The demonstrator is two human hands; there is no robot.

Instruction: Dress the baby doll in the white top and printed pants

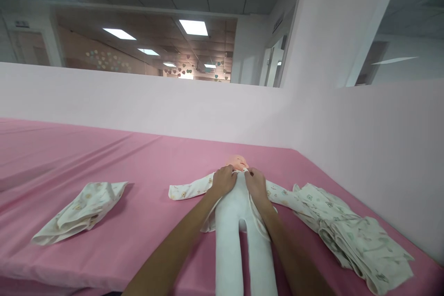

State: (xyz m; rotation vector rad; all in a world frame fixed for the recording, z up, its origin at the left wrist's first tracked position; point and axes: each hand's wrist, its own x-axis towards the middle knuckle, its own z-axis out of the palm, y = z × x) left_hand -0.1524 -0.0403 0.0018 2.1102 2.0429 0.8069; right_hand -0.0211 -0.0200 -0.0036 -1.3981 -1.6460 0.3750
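Observation:
A baby doll [229, 231] with a white body and legs lies on its back, its head [237, 162] pointing away from me. Around it is a white printed baby shirt [191, 188], open down the front, with the sleeves spread out to both sides. At the left of the doll's upper chest, my left hand [225, 179] is closed on the shirt near the collar. My right hand [255, 182] pinches the shirt's other edge just below the neck. The fingertips of both hands are partly hidden.
A pink sheet [149, 236] covers the bed. On the left lies a folded printed cloth [85, 207]; on the right, a pile of printed baby cloth [357, 236] touches the right sleeve. A white wall [156, 106] with windows borders the far and right sides.

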